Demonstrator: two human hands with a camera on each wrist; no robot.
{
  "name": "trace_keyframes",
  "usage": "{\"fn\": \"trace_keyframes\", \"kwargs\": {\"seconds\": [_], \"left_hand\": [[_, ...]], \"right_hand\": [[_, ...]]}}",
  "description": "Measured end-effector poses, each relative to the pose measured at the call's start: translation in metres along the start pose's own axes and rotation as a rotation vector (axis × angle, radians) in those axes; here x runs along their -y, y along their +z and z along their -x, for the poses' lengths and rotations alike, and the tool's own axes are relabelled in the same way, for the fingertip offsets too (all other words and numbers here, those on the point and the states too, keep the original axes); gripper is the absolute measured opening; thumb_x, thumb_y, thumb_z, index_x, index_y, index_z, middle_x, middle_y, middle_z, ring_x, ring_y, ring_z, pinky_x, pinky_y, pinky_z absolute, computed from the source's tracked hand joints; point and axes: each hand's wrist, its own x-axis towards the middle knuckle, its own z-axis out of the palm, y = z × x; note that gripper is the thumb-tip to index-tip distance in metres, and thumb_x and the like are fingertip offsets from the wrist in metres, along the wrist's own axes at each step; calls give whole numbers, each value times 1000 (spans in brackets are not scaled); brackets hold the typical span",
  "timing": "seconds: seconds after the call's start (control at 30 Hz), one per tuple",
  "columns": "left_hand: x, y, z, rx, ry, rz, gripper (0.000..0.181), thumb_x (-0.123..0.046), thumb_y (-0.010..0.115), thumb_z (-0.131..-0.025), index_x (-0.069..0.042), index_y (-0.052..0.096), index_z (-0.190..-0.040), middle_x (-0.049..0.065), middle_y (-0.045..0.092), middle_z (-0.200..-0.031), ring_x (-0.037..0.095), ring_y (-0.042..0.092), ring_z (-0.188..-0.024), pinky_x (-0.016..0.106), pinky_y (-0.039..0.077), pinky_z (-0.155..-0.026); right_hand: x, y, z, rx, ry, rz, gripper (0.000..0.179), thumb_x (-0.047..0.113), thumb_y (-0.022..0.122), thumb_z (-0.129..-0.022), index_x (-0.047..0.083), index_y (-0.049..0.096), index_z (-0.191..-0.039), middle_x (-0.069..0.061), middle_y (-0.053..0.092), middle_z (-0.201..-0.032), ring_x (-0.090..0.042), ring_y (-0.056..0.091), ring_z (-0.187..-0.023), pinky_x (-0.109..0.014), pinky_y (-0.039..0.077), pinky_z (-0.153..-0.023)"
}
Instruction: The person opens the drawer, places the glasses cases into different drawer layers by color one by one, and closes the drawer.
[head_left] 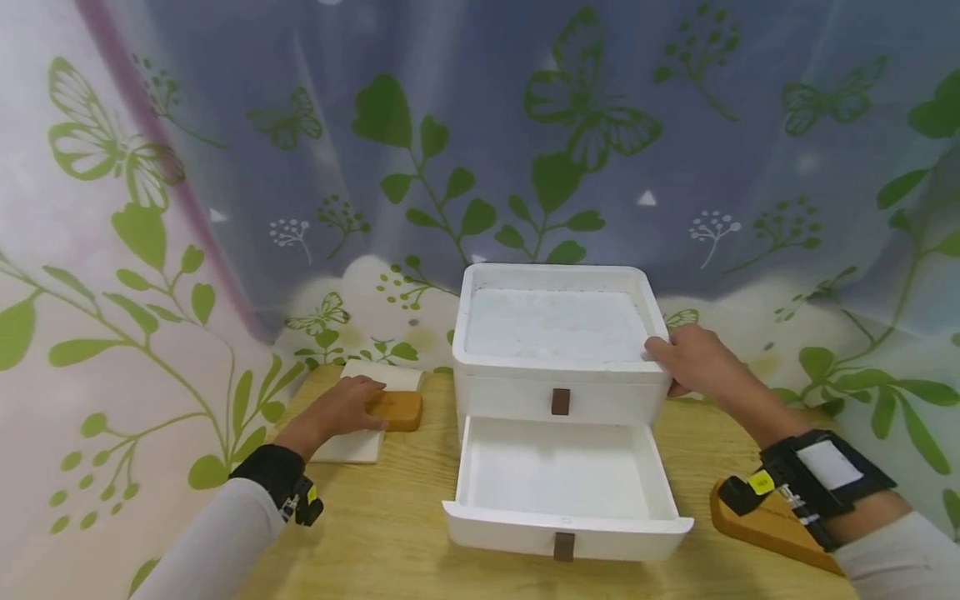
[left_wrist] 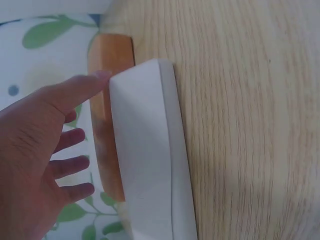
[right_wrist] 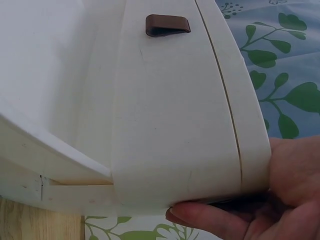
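Note:
A white drawer unit with a recessed tray top stands on the table, its lower drawer pulled out with a bare inside. The upper drawer, with a brown pull tab, is in. My right hand grips the unit's right side near the top rim, some fingers hidden behind it. Left of the unit, my left hand reaches over a white flat-sided object and an orange-brown block. In the left wrist view its fingers are spread, with the thumb tip right at the white object's corner.
A larger orange-brown piece lies at the right, partly covered by the right wrist strap. Behind the wooden table hangs a curtain printed with leaves and butterflies, close to the unit's back.

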Motion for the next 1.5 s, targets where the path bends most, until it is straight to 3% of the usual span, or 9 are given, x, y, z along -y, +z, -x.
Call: {"fn": "trace_keyframes", "kwargs": {"seconds": [0.3,0.57,0.87,1.07,1.33,1.5], "left_hand": [[6,1,-6,16,-54,20,77,-44,78,-91,3,54,-147,30,53,-148,53,48,-137,65,44,-111],[2,0,-9,21,-90,105,77,-43,78,-91,4,54,-147,31,54,-146,48,55,-128,59,49,-103],[4,3,-13,22,-86,119,79,-45,78,-91,2,53,-149,30,54,-148,48,53,-133,61,47,-107],[1,3,-16,39,-76,153,81,-44,80,-89,2,52,-149,30,56,-145,43,58,-122,55,49,-99],[3,5,-18,37,1,74,75,-42,80,-91,4,56,-145,30,58,-141,48,55,-124,62,44,-105],[5,10,-18,38,13,61,75,-43,78,-91,3,56,-146,29,58,-140,48,54,-120,59,47,-99]], "right_hand": [[4,-1,4,-56,-21,19,54,25,39,-106,-22,58,-122,-41,65,-120,-32,75,-86,-41,66,-69],[4,0,6,-84,9,26,53,25,39,-107,-22,56,-125,-41,64,-122,-32,75,-88,-42,65,-70],[5,-1,8,-74,-9,-3,53,25,40,-107,-22,55,-126,-42,61,-127,-37,74,-97,-42,66,-72],[3,-3,9,-31,-10,-7,55,25,39,-107,-24,55,-125,-43,60,-128,-39,75,-97,-42,66,-74],[0,-3,9,10,-18,-52,56,25,37,-107,-21,54,-133,-41,61,-131,-37,75,-102,-40,66,-78],[1,0,6,28,-4,-63,56,25,37,-107,-21,53,-135,-41,61,-131,-41,74,-105,-42,66,-81]]}}
